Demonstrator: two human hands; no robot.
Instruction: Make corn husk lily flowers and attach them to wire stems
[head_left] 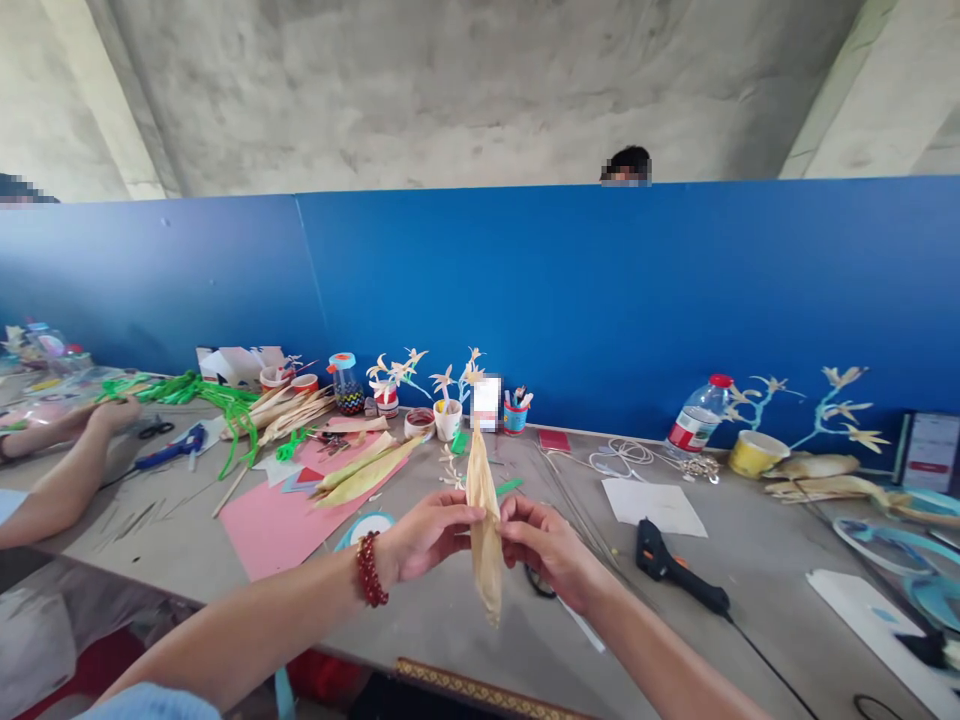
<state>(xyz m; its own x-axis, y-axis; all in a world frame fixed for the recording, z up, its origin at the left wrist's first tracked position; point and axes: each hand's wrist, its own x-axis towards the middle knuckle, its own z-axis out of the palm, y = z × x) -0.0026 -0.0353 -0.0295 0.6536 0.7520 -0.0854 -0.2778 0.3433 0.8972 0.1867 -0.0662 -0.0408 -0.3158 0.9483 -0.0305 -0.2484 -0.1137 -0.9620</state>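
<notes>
A dried corn husk [484,560], pale yellow and pointed at both ends, hangs upright in front of me above the grey table. My left hand [431,535], with a dark red bead bracelet [371,570] on its wrist, pinches the husk's left edge between thumb and fingers. On the opposite edge, my right hand [544,545] has its thumb and fingertips closed on the husk at about the same height. Partly hidden behind the right hand is a pair of scissors [540,583]. A roll of light blue tape [365,530] lies beyond my left wrist.
A black glue gun [679,570] with a cord lies at right. Pink paper [277,530] bears more husks [360,475]. Husk flowers in cups, a water bottle [697,415] and a pen cup [515,415] line the blue partition [480,270]. A co-worker's hands [112,412] work at left.
</notes>
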